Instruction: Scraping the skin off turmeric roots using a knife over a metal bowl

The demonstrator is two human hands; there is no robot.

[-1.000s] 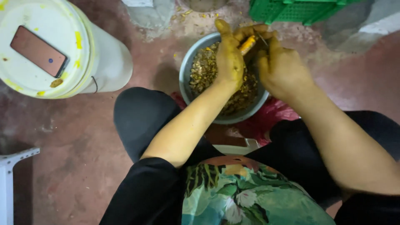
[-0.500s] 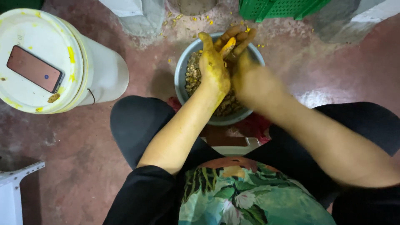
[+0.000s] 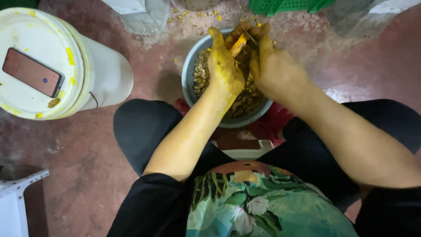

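Both hands are raised over a grey metal bowl (image 3: pixel 189 74) filled with brownish peelings (image 3: pixel 245 101). My left hand (image 3: pixel 224 66), stained yellow, pinches a small orange root piece (image 3: pixel 239 44) at its fingertips. My right hand (image 3: pixel 276 70) meets it from the right, fingers curled around what looks like a thin dark blade (image 3: pixel 251 37) set against the piece. The bowl stands on the floor between my knees, and the hands cover part of it.
A white bucket (image 3: pixel 109 74) with a yellow-smeared lid (image 3: pixel 39 39) stands at the left, with a dark phone (image 3: pixel 31 72) lying on the lid. A green crate (image 3: pixel 285 5) is beyond the bowl. Yellow scraps (image 3: pixel 201 15) litter the reddish floor. A white stool corner (image 3: pixel 17 188) is at the lower left.
Both hands stay together over the bowl with the orange piece between them. They have turned slightly, and the view has shifted a little.
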